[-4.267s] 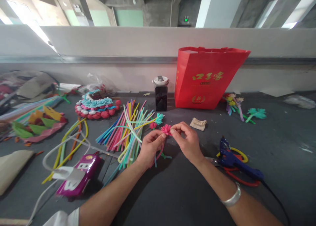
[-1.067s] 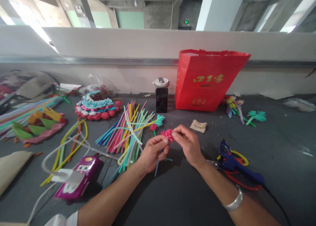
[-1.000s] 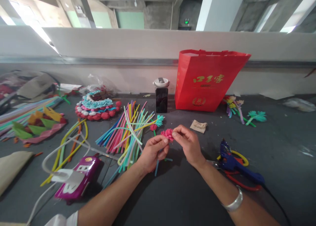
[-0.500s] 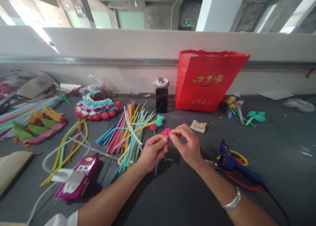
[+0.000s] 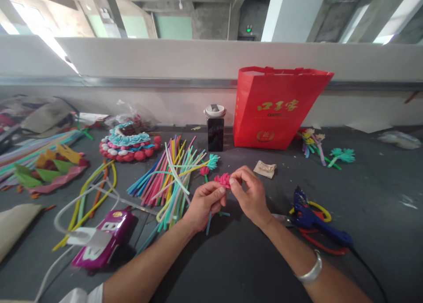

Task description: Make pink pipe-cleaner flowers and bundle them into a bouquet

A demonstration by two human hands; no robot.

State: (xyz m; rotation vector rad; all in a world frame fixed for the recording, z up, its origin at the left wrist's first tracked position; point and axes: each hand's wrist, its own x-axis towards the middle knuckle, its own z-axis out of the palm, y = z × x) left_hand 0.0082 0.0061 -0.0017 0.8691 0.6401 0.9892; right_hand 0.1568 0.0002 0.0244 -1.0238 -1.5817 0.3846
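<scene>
Between my hands is a pink pipe-cleaner flower point(image 5: 222, 180), its looped petals facing up. My left hand point(image 5: 205, 204) pinches it from below and the left, fingers curled in. The thumb and forefinger of my right hand point(image 5: 250, 192) are closed on the petals at its right side. Below my left hand, short blue and green pipe-cleaner pieces point(image 5: 209, 223) stick out; whether they join the flower I cannot tell. Just behind lie a turquoise pipe-cleaner flower point(image 5: 213, 162) and a small red one point(image 5: 204, 171). To the left spreads a pile of coloured pipe cleaners point(image 5: 165, 175).
A blue glue gun point(image 5: 317, 223) lies with scissors point(image 5: 283, 220) at right. Behind stand a phone point(image 5: 215, 134), a lidded cup point(image 5: 214, 110) and a red bag point(image 5: 280, 109). At left are a purple power strip point(image 5: 102, 239), its cable, and beaded headbands point(image 5: 130, 144).
My right fingers have shifted slightly along the pink flower, so more of its petals show. My left hand keeps its pinch. The view has moved a little.
</scene>
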